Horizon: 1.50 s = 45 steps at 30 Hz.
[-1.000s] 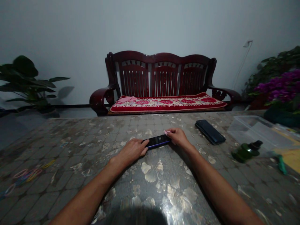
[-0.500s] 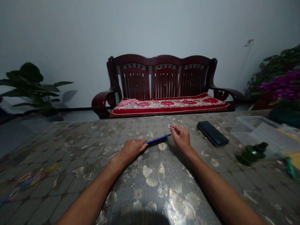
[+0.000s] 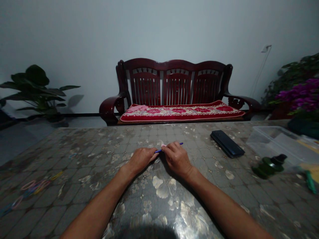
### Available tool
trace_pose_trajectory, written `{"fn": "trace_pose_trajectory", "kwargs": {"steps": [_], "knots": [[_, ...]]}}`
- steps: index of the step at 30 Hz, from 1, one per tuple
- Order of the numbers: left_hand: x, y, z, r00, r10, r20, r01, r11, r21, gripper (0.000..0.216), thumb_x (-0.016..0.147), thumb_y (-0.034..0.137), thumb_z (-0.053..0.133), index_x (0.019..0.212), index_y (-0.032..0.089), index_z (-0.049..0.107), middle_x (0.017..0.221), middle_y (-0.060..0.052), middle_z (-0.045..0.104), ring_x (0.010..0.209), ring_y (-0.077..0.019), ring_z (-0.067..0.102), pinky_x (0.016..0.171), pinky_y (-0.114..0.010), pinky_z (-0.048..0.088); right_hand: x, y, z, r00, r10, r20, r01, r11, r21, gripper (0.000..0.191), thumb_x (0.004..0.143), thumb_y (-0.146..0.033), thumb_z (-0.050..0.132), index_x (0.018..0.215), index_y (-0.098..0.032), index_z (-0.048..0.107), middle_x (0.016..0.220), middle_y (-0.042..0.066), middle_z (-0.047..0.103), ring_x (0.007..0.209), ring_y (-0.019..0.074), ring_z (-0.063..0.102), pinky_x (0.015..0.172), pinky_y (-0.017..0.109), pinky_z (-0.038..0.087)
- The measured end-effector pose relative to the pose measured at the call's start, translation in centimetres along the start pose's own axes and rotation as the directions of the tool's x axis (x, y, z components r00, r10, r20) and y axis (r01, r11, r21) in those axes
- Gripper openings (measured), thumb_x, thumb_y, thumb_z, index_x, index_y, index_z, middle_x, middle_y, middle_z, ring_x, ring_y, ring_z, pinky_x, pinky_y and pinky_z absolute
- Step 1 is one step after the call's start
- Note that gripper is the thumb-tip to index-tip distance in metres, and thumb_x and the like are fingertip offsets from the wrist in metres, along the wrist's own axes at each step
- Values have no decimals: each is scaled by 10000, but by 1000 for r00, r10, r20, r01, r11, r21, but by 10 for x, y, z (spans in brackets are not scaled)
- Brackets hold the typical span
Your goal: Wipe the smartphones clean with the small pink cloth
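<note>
My left hand point(image 3: 141, 158) is closed on the near end of a slim blue object point(image 3: 181, 143), pinched between thumb and fingers. Whether this is a pen or a thin flat thing seen edge-on, I cannot tell. My right hand point(image 3: 177, 158) is closed over its middle, close beside the left fingers. A small pinkish-white scrap point(image 3: 163, 146), perhaps cloth or tissue, shows at the right fingertips. The far blue end sticks out past the right knuckles; the middle is hidden by the fingers. Both hands are low over the patterned tabletop point(image 3: 147, 205).
A dark phone or wallet-like case point(image 3: 227, 143) lies right of my hands. Farther right are a green bottle point(image 3: 269, 166), a clear plastic box point(image 3: 264, 134) and a green item point(image 3: 310, 182). Colourful bands point(image 3: 37, 186) lie at left. Behind the table stands a wooden bench point(image 3: 175, 83).
My right hand has moved left along the blue object, from beyond its far end to beside my left hand, taking the pinkish scrap with it. My left hand has stayed almost still.
</note>
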<state>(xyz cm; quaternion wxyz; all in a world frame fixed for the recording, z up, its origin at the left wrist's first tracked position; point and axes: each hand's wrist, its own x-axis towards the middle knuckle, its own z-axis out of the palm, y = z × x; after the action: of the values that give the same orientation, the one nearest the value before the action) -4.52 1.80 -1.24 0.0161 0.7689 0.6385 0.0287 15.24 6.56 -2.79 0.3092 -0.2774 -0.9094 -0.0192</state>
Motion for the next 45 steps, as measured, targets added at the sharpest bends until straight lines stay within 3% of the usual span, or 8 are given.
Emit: {"fn": "trace_pose_trajectory", "kwargs": {"steps": [11,18,21,27,32,35,38,45], "knots": [[0,2,5,999,24,-24,-23,999,41,277,1027,347,465,1099,202,690,957,-107,766,870,-267,732,750,-307,511,-16,37,-10,986,138,-91,-139,990,1,283,952,-149,490,1147,-161,694,968,101,663,936,234,527,853,325,422],[-2,10,4,993,13,-116,-9,999,36,221,1011,306,521,987,188,707,953,-95,757,907,-245,716,811,-295,495,-12,26,0,992,-7,-124,10,1000,20,270,956,-147,495,1131,-169,698,942,98,666,885,231,535,785,325,436],[-1,12,3,993,-24,-117,25,1000,7,241,1021,301,493,1003,188,705,964,-92,757,905,-243,717,774,-288,483,-13,37,2,975,64,-213,-48,996,79,261,931,-124,516,1098,-176,711,916,90,665,890,231,549,798,325,450],[3,11,4,985,-157,-71,151,985,-86,300,1029,324,435,972,186,695,932,-83,764,869,-232,722,703,-265,435,-17,69,15,863,408,-297,-314,895,318,230,885,-158,553,940,-211,770,833,55,699,850,211,619,818,324,484],[2,7,5,953,-283,-104,238,918,-318,319,992,332,446,971,166,718,900,-91,764,845,-237,716,696,-266,427,-12,81,25,712,681,-171,-484,652,584,213,834,-228,602,912,-199,798,887,58,752,848,205,682,802,312,522],[3,4,9,935,-348,-62,244,763,-598,361,956,404,465,823,155,692,682,-51,705,640,-198,670,601,-249,428,-10,84,25,676,731,-96,-514,561,648,212,814,-251,624,910,-192,804,930,67,766,867,212,697,830,323,530],[4,5,13,911,-401,100,292,454,-842,389,906,486,533,737,153,639,528,-14,623,474,-156,592,504,-224,436,-11,86,25,691,720,-71,-508,553,660,219,808,-258,621,906,-196,807,936,67,772,876,217,704,842,331,533],[-5,27,16,825,-412,388,394,-74,-916,258,911,339,647,831,94,666,594,-54,687,453,-106,615,436,-156,485,-14,89,29,691,720,-62,-510,547,664,217,789,-296,630,878,-201,803,898,59,778,874,233,707,841,349,542]]}}
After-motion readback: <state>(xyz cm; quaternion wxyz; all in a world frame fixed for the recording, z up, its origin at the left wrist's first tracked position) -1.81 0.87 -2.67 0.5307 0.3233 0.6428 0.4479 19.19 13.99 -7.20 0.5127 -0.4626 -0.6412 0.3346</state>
